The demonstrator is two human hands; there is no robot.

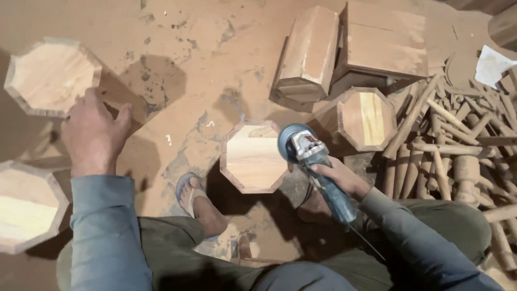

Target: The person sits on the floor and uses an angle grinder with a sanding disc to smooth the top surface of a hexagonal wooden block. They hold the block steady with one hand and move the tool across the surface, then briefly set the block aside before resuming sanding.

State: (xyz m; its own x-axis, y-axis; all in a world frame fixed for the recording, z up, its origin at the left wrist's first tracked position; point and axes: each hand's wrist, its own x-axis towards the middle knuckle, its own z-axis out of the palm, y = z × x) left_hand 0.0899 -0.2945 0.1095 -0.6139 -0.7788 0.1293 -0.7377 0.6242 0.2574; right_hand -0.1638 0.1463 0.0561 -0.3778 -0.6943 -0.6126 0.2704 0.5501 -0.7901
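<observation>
Under left hand (94,132), octagonal block (51,78) edge hidden.

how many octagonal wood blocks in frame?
5: one top left by the left hand, one bottom left, one centre beside the grinder, one centre right, one lying top centre. More may be hidden.

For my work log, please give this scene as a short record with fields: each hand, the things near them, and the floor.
Left hand: the left hand rests on the rim of an octagonal wooden block at upper left.
Right hand: the right hand grips a blue angle grinder, its disc beside the middle octagonal block.
Foot: a sandalled foot stands beside the middle block.
Other blocks: one at lower left, more at upper right.
Pile: turned wooden spindles at right.
Floor: dusty brown floor.
</observation>
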